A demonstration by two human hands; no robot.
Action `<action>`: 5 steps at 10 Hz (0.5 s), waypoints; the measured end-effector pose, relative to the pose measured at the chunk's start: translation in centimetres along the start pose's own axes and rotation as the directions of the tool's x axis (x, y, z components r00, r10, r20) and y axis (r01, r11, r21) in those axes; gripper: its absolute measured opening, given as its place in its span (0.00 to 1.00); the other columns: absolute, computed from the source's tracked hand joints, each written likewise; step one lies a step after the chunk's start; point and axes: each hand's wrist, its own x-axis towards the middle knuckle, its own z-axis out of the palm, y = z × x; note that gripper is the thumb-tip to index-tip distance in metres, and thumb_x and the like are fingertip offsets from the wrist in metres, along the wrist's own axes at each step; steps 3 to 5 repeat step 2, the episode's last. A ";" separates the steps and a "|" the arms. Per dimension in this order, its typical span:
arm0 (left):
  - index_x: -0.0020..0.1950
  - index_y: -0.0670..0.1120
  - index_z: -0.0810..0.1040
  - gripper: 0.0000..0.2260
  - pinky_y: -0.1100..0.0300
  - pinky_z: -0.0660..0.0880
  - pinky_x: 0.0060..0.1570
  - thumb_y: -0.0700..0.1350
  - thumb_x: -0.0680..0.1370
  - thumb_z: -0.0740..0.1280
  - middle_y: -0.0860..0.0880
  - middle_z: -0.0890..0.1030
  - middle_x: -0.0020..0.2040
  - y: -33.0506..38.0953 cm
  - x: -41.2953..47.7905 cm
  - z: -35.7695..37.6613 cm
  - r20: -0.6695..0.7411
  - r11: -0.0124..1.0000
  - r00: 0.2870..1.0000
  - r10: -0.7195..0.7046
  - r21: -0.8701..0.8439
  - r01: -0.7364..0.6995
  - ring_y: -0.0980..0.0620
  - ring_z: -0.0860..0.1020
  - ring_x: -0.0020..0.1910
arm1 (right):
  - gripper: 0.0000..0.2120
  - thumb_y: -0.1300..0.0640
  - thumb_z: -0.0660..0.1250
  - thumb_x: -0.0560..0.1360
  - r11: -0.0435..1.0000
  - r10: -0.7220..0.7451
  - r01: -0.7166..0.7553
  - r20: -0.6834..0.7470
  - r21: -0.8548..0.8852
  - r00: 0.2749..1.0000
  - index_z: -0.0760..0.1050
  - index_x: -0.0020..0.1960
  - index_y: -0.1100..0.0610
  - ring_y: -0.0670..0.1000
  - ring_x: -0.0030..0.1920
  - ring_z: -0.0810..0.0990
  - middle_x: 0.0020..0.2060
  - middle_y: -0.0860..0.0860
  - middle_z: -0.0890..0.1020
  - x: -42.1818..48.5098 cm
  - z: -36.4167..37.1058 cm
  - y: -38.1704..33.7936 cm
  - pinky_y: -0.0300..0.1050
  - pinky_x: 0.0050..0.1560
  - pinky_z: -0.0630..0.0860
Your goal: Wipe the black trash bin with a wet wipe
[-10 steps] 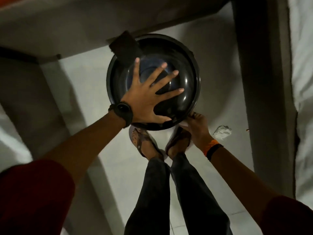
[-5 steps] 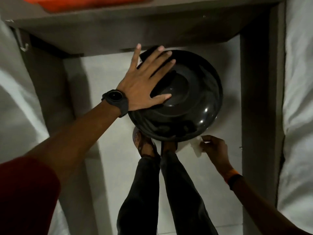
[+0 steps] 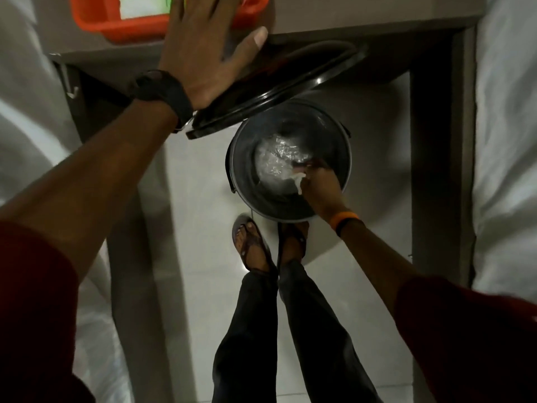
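Half a second ago the lid was lying flat over the bin under the left palm; now the lid (image 3: 279, 85) is standing tilted up on edge and the bin is showing open. The right hand, which was holding the wipe beside the bin's outer wall, is now reaching down inside the mouth.

At left, white cloth (image 3: 35, 117) is hanging in soft folds. The left hand (image 3: 203, 53) is lying flat against the raised lid, fingers spread and thumb stretched out, with a dark watch (image 3: 161, 91) on the wrist. Above it an orange plastic tray (image 3: 122, 24) is sitting on a grey ledge (image 3: 363, 21).

The lid is round, black and glossy, with a raised rim catching highlights. Below it the bin (image 3: 247, 158) is standing on the pale tiled floor (image 3: 197, 199), just ahead of two sandalled feet (image 3: 252, 245). It is a round, smooth black bucket, with crinkled clear plastic (image 3: 276, 158) shining at its bottom.

The right hand (image 3: 319, 184) is pressing against the inner wall on the right side, fingers pinching a crumpled white wipe (image 3: 299, 181). An orange band (image 3: 344, 219) is circling that wrist.
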 end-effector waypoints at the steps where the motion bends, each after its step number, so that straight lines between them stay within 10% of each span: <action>1: 0.76 0.48 0.63 0.32 0.45 0.57 0.76 0.68 0.80 0.49 0.44 0.67 0.76 0.1 -0.3 0.6 0.023 0.998 0.999 -0.032 0.046 0.031 0.43 0.63 0.76 | 0.22 0.63 0.60 0.82 0.992 -0.040 0.057 0.143 -0.113 0.989 0.71 0.76 0.56 0.60 0.74 0.73 0.74 0.58 0.75 2.2 0.4 0.2 0.55 0.75 0.70; 5: 0.78 0.49 0.58 0.34 0.42 0.54 0.78 0.69 0.79 0.48 0.46 0.63 0.78 0.8 -0.4 0.3 0.023 0.991 0.999 -0.037 0.129 0.033 0.46 0.59 0.78 | 0.20 0.62 0.61 0.82 0.982 -0.114 0.118 0.033 -0.150 0.993 0.74 0.73 0.53 0.60 0.69 0.78 0.69 0.59 0.79 -1.3 -0.4 1.6 0.56 0.69 0.76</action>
